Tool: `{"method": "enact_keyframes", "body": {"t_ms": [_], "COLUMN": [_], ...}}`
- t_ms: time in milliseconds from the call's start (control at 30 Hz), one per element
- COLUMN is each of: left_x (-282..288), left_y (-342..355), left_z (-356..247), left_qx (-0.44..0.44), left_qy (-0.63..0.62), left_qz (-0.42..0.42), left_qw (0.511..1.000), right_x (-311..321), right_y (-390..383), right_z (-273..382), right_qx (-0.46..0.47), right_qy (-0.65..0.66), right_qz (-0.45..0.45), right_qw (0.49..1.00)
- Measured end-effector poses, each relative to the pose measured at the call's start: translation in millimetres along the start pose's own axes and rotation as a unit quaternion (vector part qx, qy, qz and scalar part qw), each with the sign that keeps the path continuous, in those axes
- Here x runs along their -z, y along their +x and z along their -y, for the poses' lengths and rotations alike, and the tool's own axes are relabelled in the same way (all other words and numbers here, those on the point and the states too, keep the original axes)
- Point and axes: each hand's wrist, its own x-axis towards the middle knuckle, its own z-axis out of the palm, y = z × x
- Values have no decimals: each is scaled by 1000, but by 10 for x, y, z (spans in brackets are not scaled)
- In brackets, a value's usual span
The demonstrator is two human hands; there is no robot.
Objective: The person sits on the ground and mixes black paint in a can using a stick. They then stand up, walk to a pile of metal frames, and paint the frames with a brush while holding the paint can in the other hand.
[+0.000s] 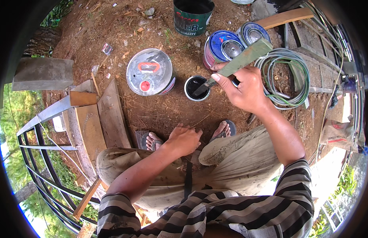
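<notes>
My right hand is closed round a flat green-stained stick. The stick slants down to the left, and its dark lower end dips into a small open can of black paint on the ground. Below that can, my left hand hangs over my lap near the left knee. Its back faces up and the bent fingers are mostly hidden, so any grip does not show. A large silver tin with a red cap and an orange-edged handle stands left of the paint can.
Behind my right hand stand a blue-lidded can and a silver-lidded can. A coiled hose lies to the right. A dark green bucket stands farther off. Planks and a metal frame are on the left.
</notes>
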Motion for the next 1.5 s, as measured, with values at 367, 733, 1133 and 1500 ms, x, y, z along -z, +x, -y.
{"method": "enact_keyframes", "body": {"t_ms": [367,733,1133,1500], "left_x": [-19,-23,-23,-40], "left_y": [-8,-2,-2,5], "left_z": [9,5,10,16], "left_qx": [-5,-4,-6,-6], "left_qy": [5,14,12,19], "left_qz": [-19,-15,-19,-12], "left_qw": [1000,1000,1000,1000], "right_x": [4,23,-13,-4], "right_y": [16,7,-16,-18], "right_z": [53,35,30,44], "right_qx": [-43,-16,-29,-32], "right_qy": [22,-4,-15,-47], "right_qz": [-9,0,-7,3], "right_qw": [999,1000,999,998]}}
